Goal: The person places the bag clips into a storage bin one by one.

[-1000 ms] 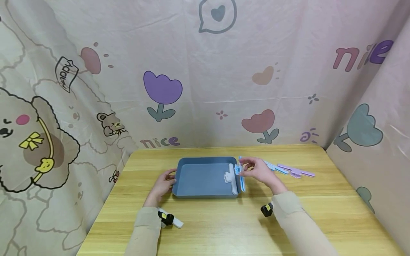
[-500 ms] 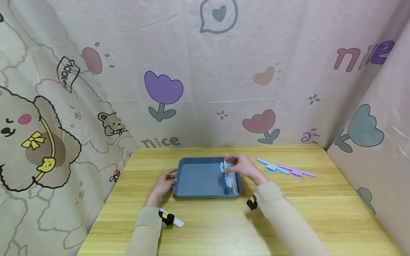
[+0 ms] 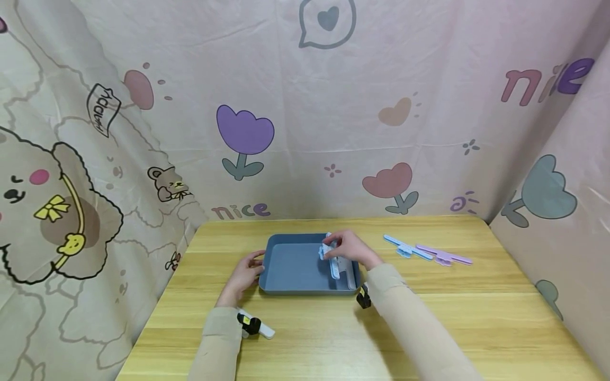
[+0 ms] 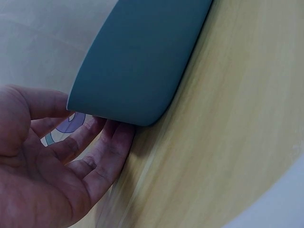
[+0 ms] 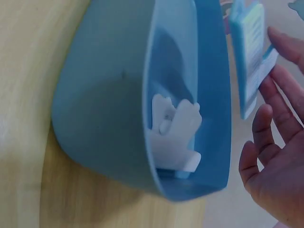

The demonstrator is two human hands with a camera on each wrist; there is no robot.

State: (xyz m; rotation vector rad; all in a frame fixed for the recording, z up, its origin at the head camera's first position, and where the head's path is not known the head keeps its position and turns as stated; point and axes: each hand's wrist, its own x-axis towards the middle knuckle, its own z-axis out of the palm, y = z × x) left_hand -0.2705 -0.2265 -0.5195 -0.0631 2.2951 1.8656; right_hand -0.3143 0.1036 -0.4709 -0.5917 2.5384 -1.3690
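Observation:
A grey-blue rectangular tray [image 3: 290,267] lies on the table. My left hand [image 3: 243,278] rests against its left end; in the left wrist view its fingertips [image 4: 122,135] touch the outer wall, with the thumb at the rim. Over the tray's right part, my right hand [image 3: 355,248] pinches a light blue sealing clip [image 3: 335,270] by its handle between thumb and fingers. The right wrist view has this blue clip [image 5: 250,57] raised above the rim. A white sealing clip [image 5: 178,135] lies inside along the right end, partly covered by the held clip in the head view.
Right of the tray, another light blue clip [image 3: 406,247] and a purple clip [image 3: 443,255] lie on the wooden table [image 3: 305,338], end over end. A white clip [image 3: 267,332] sits partly hidden below the left wrist. A printed curtain [image 3: 305,132] hangs behind.
My right hand has carried the light blue clip leftward from outside the tray's right wall to over the tray's inside. The left hand has stayed at the left end.

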